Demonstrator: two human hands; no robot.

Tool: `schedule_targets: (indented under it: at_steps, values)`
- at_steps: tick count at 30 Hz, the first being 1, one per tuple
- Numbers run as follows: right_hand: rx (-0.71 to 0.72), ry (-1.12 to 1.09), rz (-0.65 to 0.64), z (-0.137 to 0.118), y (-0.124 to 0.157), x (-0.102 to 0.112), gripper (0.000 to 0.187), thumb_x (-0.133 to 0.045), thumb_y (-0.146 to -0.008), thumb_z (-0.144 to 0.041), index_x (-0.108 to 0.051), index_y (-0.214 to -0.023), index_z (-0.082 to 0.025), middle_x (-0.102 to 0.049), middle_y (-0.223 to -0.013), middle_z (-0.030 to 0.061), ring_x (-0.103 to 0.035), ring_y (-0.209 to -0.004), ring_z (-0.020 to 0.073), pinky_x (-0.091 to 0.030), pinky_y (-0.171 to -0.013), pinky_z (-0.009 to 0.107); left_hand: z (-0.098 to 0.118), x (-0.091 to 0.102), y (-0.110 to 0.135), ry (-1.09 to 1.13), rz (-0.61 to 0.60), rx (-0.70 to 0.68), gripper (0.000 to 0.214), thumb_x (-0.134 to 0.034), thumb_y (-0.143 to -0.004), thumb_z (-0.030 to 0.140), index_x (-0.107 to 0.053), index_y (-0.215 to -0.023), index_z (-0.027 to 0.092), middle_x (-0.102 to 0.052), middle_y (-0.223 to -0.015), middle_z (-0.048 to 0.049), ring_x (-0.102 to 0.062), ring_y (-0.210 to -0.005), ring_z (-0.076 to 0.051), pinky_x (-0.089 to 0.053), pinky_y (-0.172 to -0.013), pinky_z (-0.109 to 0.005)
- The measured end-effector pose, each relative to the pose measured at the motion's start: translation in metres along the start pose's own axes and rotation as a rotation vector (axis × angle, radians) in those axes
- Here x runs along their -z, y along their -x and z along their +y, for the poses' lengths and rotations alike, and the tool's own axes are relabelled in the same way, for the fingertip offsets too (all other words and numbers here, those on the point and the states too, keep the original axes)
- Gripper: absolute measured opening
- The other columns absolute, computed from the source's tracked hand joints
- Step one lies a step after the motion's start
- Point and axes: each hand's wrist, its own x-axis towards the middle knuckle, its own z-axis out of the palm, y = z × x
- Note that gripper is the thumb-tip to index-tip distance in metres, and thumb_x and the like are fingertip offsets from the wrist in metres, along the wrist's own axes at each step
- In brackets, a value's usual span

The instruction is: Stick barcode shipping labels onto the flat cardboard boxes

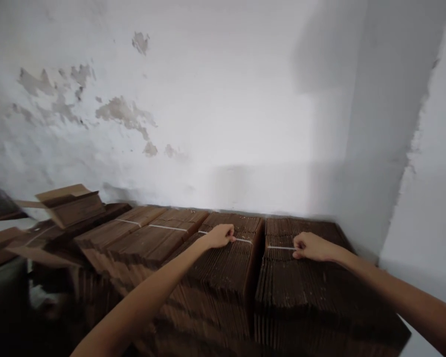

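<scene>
My left hand point(220, 236) is closed around the white strap point(244, 240) that crosses a bundle of flattened cardboard boxes point(219, 267). To its right, my right hand point(310, 246) grips another white strap point(278, 247), which runs over the rightmost bundle of flattened cardboard point(301, 285). Both bundles stand side by side with a dark narrow gap between them. The fingers of both hands are curled, and the straps pass into them. Parts of the straps are hidden behind my hands.
More strapped cardboard bundles point(159, 238) line up to the left. Beyond them lies an open cardboard box point(76, 208) among loose cardboard. A white wall point(238, 99) with peeling paint rises right behind the row, and a wall corner stands at the right.
</scene>
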Motion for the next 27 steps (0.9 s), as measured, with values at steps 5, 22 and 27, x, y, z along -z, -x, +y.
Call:
schedule_targets:
  at_steps: [5,22,27]
  values:
    - [-0.023,-0.063,0.107,-0.006,0.003,-0.010,0.024,-0.059,-0.081,-0.030,-0.055,-0.061,-0.017,-0.061,-0.066,0.0017,-0.053,-0.065,0.0147,-0.034,-0.059,0.026,0.007,0.003,0.011,0.054,0.007,-0.051,0.014,-0.047,-0.078,0.014,-0.056,-0.068,0.019,-0.065,-0.076,-0.0035,-0.058,-0.076,-0.018,-0.042,-0.073,-0.029]
    - [-0.108,-0.197,0.235,-0.052,0.066,-0.033,0.030,-0.062,-0.072,-0.037,-0.049,-0.052,-0.019,-0.054,-0.056,0.0001,-0.049,-0.059,0.0141,-0.032,-0.058,0.027,0.038,0.002,0.080,0.217,0.052,-0.039,0.015,-0.056,-0.076,0.017,-0.048,-0.063,0.020,-0.058,-0.067,0.0003,-0.052,-0.068,-0.016,-0.037,-0.064,-0.026]
    - [-0.107,-0.203,0.298,-0.056,0.075,-0.019,0.031,-0.063,-0.072,-0.039,-0.049,-0.053,-0.019,-0.052,-0.055,-0.0009,-0.049,-0.059,0.0145,-0.030,-0.058,0.027,0.046,0.007,0.091,0.245,0.126,-0.016,0.015,-0.056,-0.077,0.021,-0.046,-0.065,0.020,-0.053,-0.065,0.0025,-0.050,-0.066,-0.015,-0.034,-0.061,-0.026]
